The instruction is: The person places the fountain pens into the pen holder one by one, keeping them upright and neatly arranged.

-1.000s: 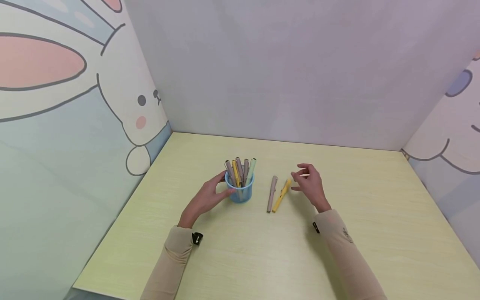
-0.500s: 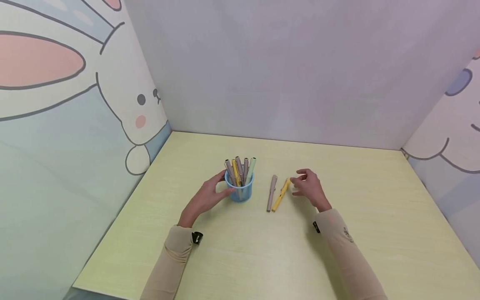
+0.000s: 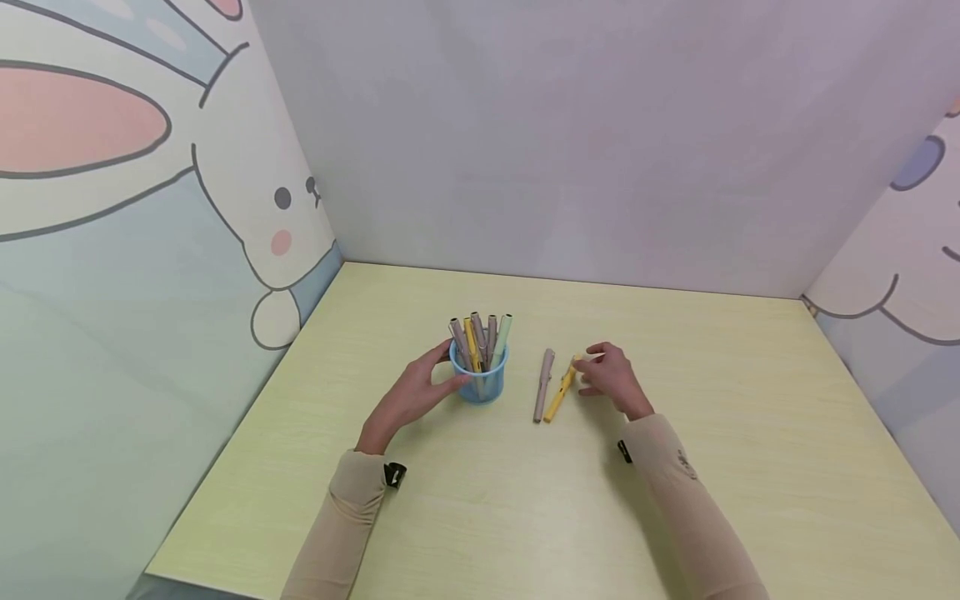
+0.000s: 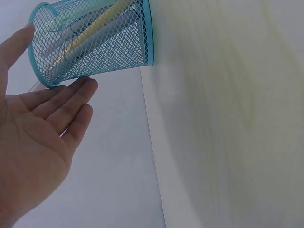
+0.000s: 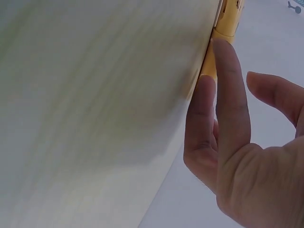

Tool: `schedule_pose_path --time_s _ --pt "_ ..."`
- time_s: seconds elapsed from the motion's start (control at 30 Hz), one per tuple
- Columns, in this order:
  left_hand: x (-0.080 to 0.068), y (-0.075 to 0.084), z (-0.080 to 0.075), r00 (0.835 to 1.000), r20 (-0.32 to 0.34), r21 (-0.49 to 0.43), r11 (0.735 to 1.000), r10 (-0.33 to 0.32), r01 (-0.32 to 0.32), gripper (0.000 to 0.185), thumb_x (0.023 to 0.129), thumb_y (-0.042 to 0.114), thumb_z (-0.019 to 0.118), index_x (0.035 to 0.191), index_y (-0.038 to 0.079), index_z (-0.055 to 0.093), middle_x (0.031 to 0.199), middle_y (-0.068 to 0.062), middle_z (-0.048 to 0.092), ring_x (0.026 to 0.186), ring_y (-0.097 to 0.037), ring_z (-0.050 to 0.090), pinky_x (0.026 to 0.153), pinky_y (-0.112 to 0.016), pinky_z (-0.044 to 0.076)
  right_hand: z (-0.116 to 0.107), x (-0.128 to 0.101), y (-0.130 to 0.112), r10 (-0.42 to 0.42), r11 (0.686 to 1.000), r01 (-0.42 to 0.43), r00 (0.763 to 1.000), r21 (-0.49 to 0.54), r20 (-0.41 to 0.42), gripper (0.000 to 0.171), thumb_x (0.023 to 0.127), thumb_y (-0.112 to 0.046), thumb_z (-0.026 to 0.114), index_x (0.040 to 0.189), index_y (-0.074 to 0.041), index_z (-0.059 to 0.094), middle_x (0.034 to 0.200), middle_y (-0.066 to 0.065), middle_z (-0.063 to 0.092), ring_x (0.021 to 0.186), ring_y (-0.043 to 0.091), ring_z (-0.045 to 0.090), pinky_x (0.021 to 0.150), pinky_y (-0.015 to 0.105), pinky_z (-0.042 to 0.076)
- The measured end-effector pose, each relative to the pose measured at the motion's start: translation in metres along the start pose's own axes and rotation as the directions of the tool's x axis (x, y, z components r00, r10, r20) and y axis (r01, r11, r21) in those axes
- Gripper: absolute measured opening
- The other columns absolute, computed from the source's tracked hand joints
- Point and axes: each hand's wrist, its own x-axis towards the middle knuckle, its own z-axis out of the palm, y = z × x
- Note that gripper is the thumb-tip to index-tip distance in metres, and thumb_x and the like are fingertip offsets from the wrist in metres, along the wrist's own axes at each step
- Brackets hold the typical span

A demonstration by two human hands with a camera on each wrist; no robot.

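Note:
A blue mesh cup [image 3: 480, 382] [image 4: 95, 42] stands mid-table with several pens upright in it. My left hand [image 3: 416, 393] [image 4: 42, 123] lies against its left side, fingers straight, thumb and fingertips touching the mesh near the rim. Right of the cup a taupe pen [image 3: 543, 386] and a yellow pen [image 3: 561, 392] [image 5: 227, 21] lie side by side on the table. My right hand [image 3: 609, 379] [image 5: 237, 142] is at the yellow pen's far end; straight fingertips touch it and the thumb stands apart.
The pale yellow-green table [image 3: 750, 417] is walled on three sides: cartoon rabbit panels at left [image 3: 150, 208] and right, a plain grey panel behind. The table's front edge runs along the bottom left.
My right hand has come down and a little left, from hovering beside the yellow pen to touching its far end. The left hand and the cup have not moved.

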Motion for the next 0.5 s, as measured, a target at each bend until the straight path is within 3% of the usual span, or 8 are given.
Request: schedule_pose_path --time_s 0.5 --pt "-0.0009 0.003 -0.001 1.0 0.008 -0.005 1.0 0.002 -0.002 0.085 0.1 0.048 0.067 0.163 0.005 0.029 0.156 -0.016 0.047 0.146 -0.033 0.041 0.119 -0.055 0.03 0.0059 0.0014 -0.0042 0.051 0.997 -0.05 0.999 -0.052 0.009 0.053 0.102 -0.013 0.062 0.141 0.016 0.042 0.122 0.026 0.054 0.096 0.028 0.063 0.075 0.034 0.062"
